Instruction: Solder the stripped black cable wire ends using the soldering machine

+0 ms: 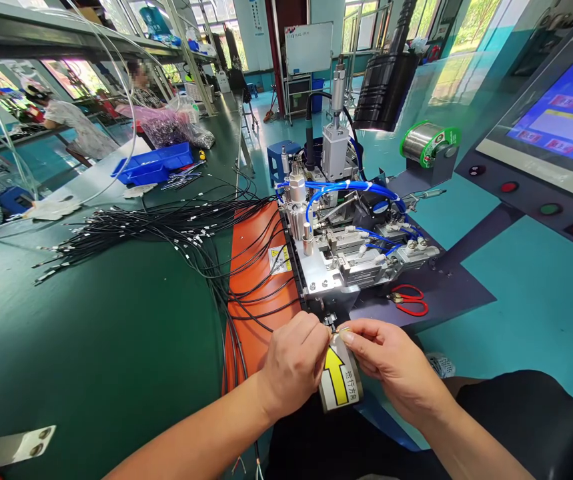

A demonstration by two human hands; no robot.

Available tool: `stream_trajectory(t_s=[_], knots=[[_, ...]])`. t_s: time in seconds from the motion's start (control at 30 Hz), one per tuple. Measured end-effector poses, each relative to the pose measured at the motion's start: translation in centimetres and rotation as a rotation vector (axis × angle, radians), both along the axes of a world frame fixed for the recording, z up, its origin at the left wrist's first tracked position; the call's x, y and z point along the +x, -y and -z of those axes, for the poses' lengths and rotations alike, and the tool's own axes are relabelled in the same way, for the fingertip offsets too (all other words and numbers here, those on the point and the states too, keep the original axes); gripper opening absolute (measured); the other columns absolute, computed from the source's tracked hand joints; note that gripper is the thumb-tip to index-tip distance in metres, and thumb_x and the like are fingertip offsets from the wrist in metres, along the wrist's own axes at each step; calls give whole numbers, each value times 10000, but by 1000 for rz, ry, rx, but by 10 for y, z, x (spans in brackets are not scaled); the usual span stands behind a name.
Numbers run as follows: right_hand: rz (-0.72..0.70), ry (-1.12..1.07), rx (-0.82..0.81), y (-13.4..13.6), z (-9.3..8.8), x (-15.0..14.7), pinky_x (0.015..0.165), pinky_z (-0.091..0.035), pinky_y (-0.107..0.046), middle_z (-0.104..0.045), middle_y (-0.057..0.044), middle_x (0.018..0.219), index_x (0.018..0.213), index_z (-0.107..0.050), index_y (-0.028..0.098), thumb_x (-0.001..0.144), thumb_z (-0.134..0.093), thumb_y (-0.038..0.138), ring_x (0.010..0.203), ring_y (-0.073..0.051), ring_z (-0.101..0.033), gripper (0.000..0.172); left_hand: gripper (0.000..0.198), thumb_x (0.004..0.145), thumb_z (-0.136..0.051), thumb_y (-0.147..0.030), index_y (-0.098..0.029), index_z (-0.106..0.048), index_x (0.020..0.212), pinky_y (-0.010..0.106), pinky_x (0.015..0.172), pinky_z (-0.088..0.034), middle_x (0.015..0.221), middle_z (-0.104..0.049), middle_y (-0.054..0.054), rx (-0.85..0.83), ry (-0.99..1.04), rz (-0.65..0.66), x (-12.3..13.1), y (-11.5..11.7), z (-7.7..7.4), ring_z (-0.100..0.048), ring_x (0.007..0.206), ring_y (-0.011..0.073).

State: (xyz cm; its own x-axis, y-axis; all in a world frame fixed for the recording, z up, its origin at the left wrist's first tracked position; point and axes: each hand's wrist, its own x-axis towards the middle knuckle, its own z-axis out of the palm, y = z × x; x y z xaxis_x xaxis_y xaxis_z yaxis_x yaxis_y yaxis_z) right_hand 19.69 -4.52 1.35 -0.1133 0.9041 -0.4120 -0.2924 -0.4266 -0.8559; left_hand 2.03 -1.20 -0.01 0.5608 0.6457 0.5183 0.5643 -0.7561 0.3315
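My left hand (297, 353) is closed, its fingers curled in a pinch at the front end of the bench machine (336, 267). My right hand (391, 360) pinches with thumb and forefinger right beside it, the fingertips nearly meeting. What lies between the fingertips is too small to make out. Just below both hands is a metal plate with a yellow arrow label (336, 380). Several black cables (251, 303) run over the orange strip (253, 253) along the machine's left side, close to my left hand.
A bundle of black cables (131, 230) lies on the green table (116, 333). Red-handled snips (411, 300) rest at the machine's right. A solder reel (429, 143), a black lamp (385, 90) and a screen panel (561, 127) stand beyond. Blue trays (153, 163) sit farther back; people sit at left.
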Motion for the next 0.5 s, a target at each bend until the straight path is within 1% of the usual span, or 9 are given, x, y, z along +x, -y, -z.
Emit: stream_trajectory(t_s=[0.1, 0.27, 0.4, 0.5], knots=[[-4, 9, -9, 0, -2, -1, 485, -120, -248, -329, 72, 571, 916, -713, 101, 816, -756, 392, 541, -68, -192, 311, 258, 956, -471, -150, -180, -467, 699, 314, 575, -270, 681, -441, 21, 14, -19, 1, -1, 0, 1, -381, 641, 155], [2, 7, -17, -2, -4, -2, 482, -122, -248, -310, 76, 567, 907, -717, 100, 822, -749, 382, 541, -70, -187, 296, 262, 950, -474, -139, -179, -468, 691, 308, 573, -275, 676, -441, 19, 18, -14, 4, -1, -1, 1, -382, 633, 151], [19, -8, -6, -2, -3, -2, 478, -124, -241, -313, 83, 548, 932, -723, 107, 811, -761, 400, 530, -67, -185, 319, 212, 943, -489, -144, -173, -522, 736, 289, 557, -305, 670, -463, 16, 23, 32, -14, 0, -2, 1, -408, 620, 145], [53, -26, -8, -3, -3, -3, 467, -159, -225, -363, 82, 528, 910, -735, 120, 766, -802, 417, 510, -61, -220, 336, 162, 937, -512, -152, -168, -563, 785, 281, 560, -338, 678, -502, 16, 13, 52, -20, 0, -1, 1, -446, 615, 141]])
